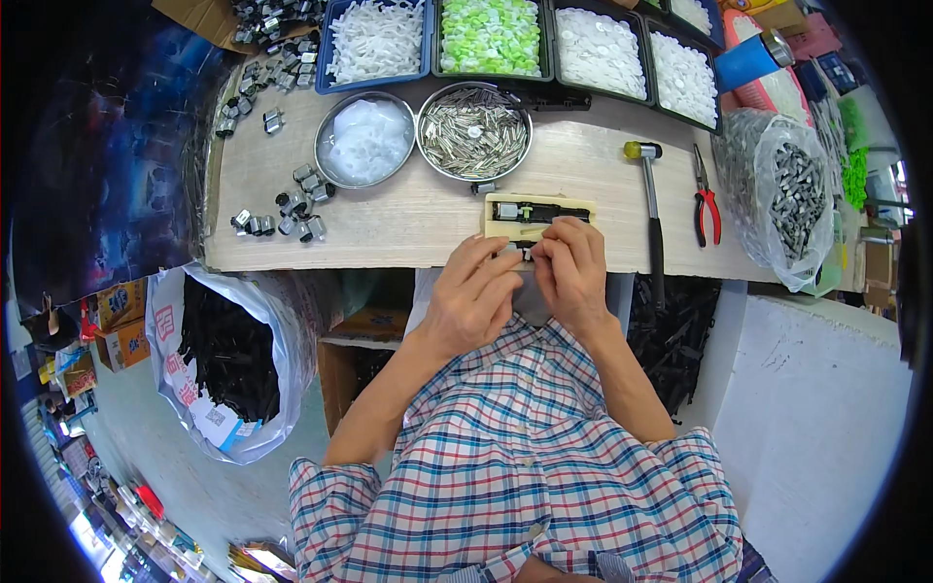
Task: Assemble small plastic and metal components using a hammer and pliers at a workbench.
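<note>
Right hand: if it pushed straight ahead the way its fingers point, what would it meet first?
Probably the cream jig block that the right hand fingertips already reach; beyond it, the steel bowl of metal pins. Depth is unclear.

left hand [473, 291] + right hand [573, 267] | fingers pinch small part [522, 253] | beside cream jig [537, 214]

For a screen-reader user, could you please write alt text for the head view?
Left hand and right hand pinch a small part together at a wooden table's near edge, beside a cream jig. Behind it stand a bowl of metal pieces, a hammer and pliers.
</note>
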The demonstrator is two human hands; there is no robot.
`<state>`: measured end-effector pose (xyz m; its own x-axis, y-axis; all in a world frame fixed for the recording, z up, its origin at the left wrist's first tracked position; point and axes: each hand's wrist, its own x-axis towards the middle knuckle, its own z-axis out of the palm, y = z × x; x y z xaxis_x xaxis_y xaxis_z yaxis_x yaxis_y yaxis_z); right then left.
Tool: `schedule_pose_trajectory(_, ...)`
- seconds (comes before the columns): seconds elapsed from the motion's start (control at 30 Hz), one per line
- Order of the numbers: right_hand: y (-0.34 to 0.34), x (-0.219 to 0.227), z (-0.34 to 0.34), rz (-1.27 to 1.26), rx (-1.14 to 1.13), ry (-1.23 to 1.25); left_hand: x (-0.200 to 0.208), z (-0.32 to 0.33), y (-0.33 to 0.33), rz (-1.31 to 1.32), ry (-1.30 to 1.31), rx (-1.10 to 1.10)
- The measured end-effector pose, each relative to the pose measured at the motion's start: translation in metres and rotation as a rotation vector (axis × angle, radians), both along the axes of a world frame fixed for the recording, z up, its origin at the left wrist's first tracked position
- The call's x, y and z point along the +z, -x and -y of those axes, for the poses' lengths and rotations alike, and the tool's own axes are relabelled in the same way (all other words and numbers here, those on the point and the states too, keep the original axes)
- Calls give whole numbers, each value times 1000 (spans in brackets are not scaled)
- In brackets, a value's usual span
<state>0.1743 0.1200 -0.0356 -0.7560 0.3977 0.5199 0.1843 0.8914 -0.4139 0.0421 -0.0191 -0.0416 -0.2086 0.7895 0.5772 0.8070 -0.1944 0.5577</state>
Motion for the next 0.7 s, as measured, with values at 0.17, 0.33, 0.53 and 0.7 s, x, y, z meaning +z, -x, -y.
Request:
schedule_pose_trajectory(0.17, 3, -4, -3, 30, 10, -6, -18, 2, 2, -156, 65, -97)
schedule_pose_trajectory(0.33, 3, -4, -4, 34, 15, 4, -35, 9, 3, -353, 72, -120)
schedule_pose_trajectory(0.53, 1, -5, -5, 53, 24, 29, -44, 15, -8, -485, 164, 9)
schedule_pose_trajectory(0.7, 4, -3, -5, 28, 16, 7, -54, 18, -15, -435, 106, 20)
